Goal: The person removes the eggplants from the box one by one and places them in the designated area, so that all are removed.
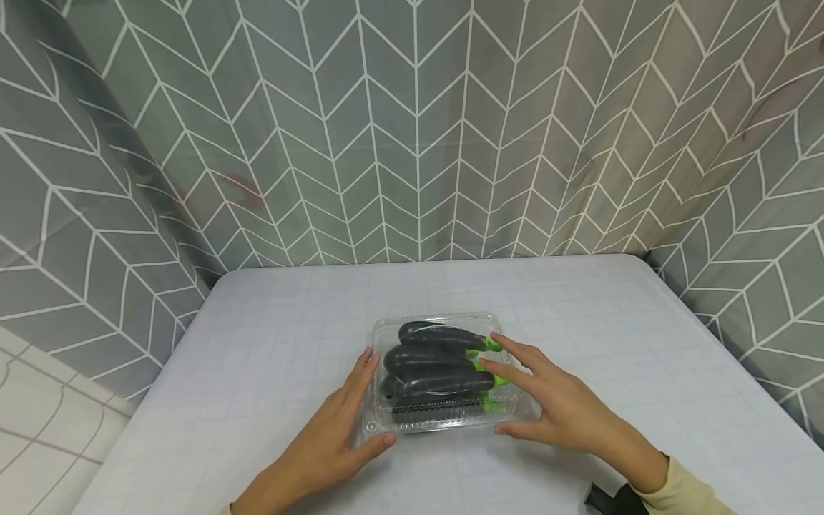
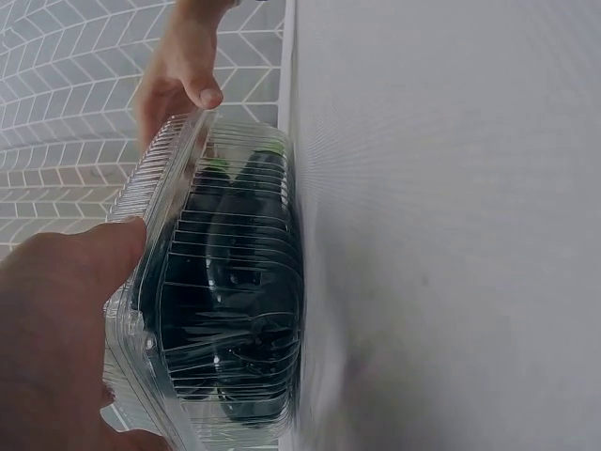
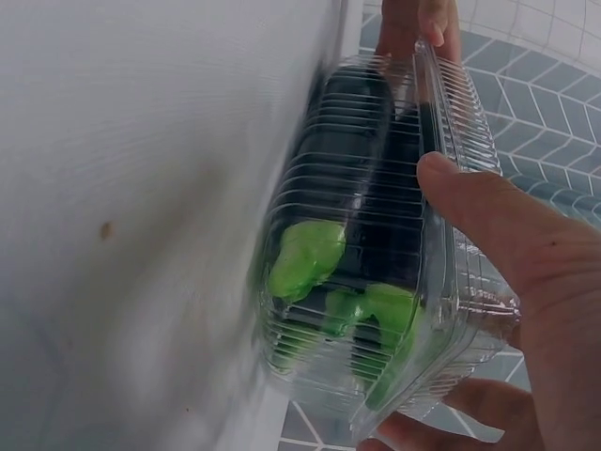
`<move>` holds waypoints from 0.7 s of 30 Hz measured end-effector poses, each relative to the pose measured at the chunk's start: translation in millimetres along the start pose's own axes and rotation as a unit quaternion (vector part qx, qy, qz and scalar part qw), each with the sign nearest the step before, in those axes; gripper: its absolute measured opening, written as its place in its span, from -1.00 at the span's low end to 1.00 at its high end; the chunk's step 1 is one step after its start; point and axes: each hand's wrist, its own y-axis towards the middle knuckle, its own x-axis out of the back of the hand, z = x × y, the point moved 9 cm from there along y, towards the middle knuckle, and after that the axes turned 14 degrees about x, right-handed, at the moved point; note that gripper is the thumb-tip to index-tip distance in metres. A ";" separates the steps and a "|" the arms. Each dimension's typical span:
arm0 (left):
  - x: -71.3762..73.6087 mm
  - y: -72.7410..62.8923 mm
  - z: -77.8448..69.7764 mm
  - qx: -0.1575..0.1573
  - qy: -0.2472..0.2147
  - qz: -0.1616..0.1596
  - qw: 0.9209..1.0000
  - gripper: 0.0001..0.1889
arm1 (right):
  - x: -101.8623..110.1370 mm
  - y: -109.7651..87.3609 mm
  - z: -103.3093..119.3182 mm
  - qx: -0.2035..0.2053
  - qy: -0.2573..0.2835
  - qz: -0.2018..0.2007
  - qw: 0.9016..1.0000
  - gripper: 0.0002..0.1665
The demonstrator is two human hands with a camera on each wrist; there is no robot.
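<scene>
A clear plastic clamshell box (image 1: 440, 423) with a closed, ribbed lid lies on the table in the head view. Several dark eggplants (image 1: 444, 383) with green stem ends (image 3: 308, 258) lie side by side inside it. At the box's left end is my left hand (image 1: 328, 425), its extended fingers along the edge and its thumb by the near corner. My right hand (image 1: 556, 400) spreads over the right end, fingertips right at the lid near the stems, thumb apart from the fingers. In the left wrist view, the left thumb (image 2: 117, 246) lies at the rim.
The table (image 1: 277, 315) has a white, faintly gridded cover. Behind and beside it hangs a grey curtain (image 1: 418, 143) with white chevron lines. A black object (image 1: 614, 498) shows by the right sleeve at the near edge. White floor tiles (image 1: 51, 408) show at the lower left.
</scene>
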 end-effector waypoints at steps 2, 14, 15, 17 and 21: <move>-0.2 -0.1 0.1 -0.001 0.001 -0.001 1.000 0.08 | 0.1 -0.3 -0.6 -0.003 0.000 0.001 1.000 0.06; -0.4 -0.6 0.4 0.000 0.006 -0.001 1.000 0.07 | -0.2 -0.9 -1.5 0.011 0.000 0.004 1.000 0.04; -0.3 -0.7 0.4 0.000 0.006 -0.001 1.000 0.07 | -0.4 -0.9 -1.6 0.012 0.002 0.004 1.000 0.03; -0.3 -0.8 0.6 0.001 0.007 -0.002 1.000 0.07 | -0.3 -1.3 -1.8 0.012 0.004 0.006 1.000 0.01; -0.5 -1.0 0.2 -0.002 0.008 -0.003 1.000 0.07 | -0.1 -1.1 -1.7 0.016 0.010 0.007 1.000 -0.04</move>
